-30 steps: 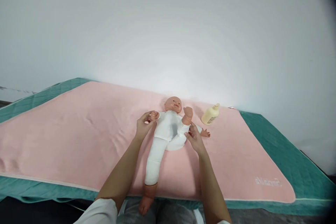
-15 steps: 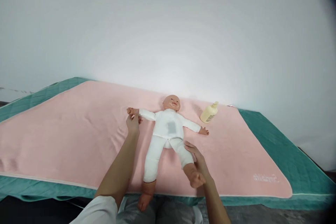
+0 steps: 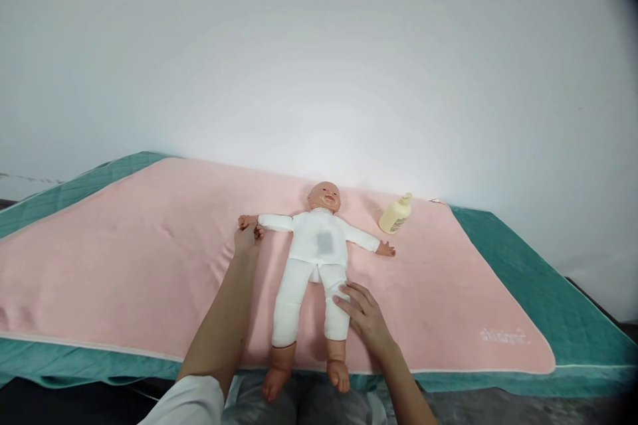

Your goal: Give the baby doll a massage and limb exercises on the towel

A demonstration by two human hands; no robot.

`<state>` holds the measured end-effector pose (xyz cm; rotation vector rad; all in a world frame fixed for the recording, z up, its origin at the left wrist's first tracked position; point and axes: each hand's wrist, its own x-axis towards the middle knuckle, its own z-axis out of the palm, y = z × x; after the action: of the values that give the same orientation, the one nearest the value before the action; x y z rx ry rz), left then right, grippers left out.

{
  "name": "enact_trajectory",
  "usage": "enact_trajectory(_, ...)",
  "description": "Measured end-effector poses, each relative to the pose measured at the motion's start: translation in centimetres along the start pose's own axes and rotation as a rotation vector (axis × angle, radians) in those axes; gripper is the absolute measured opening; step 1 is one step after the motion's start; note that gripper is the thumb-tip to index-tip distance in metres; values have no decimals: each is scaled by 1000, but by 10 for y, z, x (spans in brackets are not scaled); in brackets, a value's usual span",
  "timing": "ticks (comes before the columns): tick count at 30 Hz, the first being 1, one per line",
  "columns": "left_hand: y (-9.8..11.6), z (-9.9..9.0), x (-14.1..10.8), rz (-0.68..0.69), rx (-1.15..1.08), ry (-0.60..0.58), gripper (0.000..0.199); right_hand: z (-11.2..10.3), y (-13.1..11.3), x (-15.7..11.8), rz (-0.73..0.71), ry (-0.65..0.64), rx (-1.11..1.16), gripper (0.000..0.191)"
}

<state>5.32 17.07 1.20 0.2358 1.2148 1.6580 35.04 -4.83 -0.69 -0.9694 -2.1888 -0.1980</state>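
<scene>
A baby doll [image 3: 319, 246] in a white suit lies on its back on a pink mat [image 3: 149, 265], arms spread and feet toward me. There is a grey patch on its chest. My left hand [image 3: 246, 239] is closed on the doll's hand at the left, its fingers partly hidden. On the other side, my right hand [image 3: 366, 319] rests with fingers stretched out against the doll's leg at the right, near the knee. Both doll legs lie nearly straight, the feet at the mat's front edge.
A pale yellow pump bottle [image 3: 395, 214] stands on the mat beyond the doll's arm at the right. Beneath the mat is a green quilted cover [image 3: 543, 285]. A white wall [image 3: 319, 80] rises directly behind the bed.
The doll's leg at the right has swung inward and lies straighter, with my right hand now on its outer side, fingers over it. My left hand still holds the doll's hand, slightly lower.
</scene>
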Motion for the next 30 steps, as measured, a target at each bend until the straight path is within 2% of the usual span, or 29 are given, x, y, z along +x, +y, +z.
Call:
enact_trajectory(5,2,1,-3,-69,18,14,16,8,2,-7,-1,-2,-14,38)
enact_trajectory(16,1,1,-7,-41,25,12,11,10,2,-14,-47,-58,-132,38)
enact_trajectory(23,1,2,-9,-47,57,1,13,10,-11,-25,-76,-63,-183,41)
enact_trajectory(27,1,3,-10,-33,67,-7,18,9,-14,-22,-86,-72,-176,33)
enact_trajectory(30,1,3,-14,-1,52,-29,19,11,-12,-20,-69,-48,-123,34)
